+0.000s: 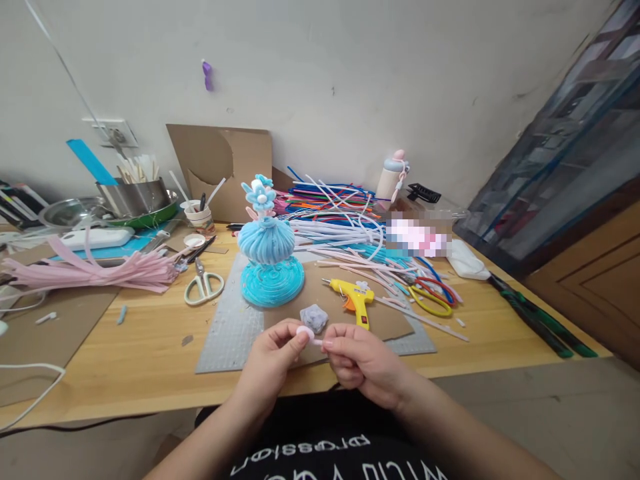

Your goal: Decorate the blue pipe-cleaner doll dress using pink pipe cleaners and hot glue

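Note:
A pale pink pipe cleaner, bent into a small loop at one end, spans both hands near the table's front edge. My left hand pinches the loop between thumb and fingers. The short straight end sits in the pinch of my right hand. Just beyond my fingers lies a grey crumpled lump. A yellow glue gun rests on brown cardboard behind my right hand. Farther back stands a blue pipe-cleaner piece with a round pleated body, flowers on top and a coiled turquoise base.
White-handled scissors lie left of the grey cutting mat. Pink pipe cleaners are bunched farther left. Many coloured pipe cleaners pile up behind, with red-and-yellow-handled pliers at right. A bottle stands by the wall.

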Demonstrator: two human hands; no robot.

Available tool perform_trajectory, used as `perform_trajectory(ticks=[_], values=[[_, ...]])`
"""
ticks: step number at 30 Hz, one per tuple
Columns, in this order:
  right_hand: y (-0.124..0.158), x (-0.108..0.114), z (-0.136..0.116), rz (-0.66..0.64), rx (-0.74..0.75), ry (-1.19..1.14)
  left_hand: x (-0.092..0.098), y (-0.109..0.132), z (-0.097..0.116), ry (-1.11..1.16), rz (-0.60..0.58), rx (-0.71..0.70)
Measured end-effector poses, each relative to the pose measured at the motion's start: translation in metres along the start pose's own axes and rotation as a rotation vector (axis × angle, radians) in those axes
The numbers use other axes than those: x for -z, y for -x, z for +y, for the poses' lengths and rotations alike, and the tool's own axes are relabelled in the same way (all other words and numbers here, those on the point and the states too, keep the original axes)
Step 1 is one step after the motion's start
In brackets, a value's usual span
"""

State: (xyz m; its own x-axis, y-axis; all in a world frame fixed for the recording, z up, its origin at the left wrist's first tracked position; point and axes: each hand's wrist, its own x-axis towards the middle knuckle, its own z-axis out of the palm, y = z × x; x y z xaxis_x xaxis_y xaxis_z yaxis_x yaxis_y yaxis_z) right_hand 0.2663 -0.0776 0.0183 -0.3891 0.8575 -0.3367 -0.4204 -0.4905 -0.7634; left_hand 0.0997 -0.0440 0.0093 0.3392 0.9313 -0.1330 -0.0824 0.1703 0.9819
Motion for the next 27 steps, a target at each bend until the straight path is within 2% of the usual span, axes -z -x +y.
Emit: perform_trajectory(ticks=[6, 9, 13, 21, 27], values=[[0.002, -0.003, -0.003, 0.267, 0.348, 0.442, -0.004, 0.002, 0.002, -0.048, -0.014, 0.051], [0.001, -0.004, 0.000, 0.306, 0.458, 0.459, -0.009, 0.004, 0.001, -0.043, -0.050, 0.071], [-0.003, -0.003, 0.003, 0.304, 0.481, 0.412, -0.011, 0.005, 0.002, -0.017, -0.097, 0.093], [0.001, -0.002, 0.005, 0.303, 0.541, 0.435, -0.012, 0.007, 0.000, 0.133, -0.089, 0.135], [0.002, -0.003, 0.003, 0.296, 0.534, 0.428, -0.013, 0.008, 0.004, 0.058, -0.124, 0.093]])
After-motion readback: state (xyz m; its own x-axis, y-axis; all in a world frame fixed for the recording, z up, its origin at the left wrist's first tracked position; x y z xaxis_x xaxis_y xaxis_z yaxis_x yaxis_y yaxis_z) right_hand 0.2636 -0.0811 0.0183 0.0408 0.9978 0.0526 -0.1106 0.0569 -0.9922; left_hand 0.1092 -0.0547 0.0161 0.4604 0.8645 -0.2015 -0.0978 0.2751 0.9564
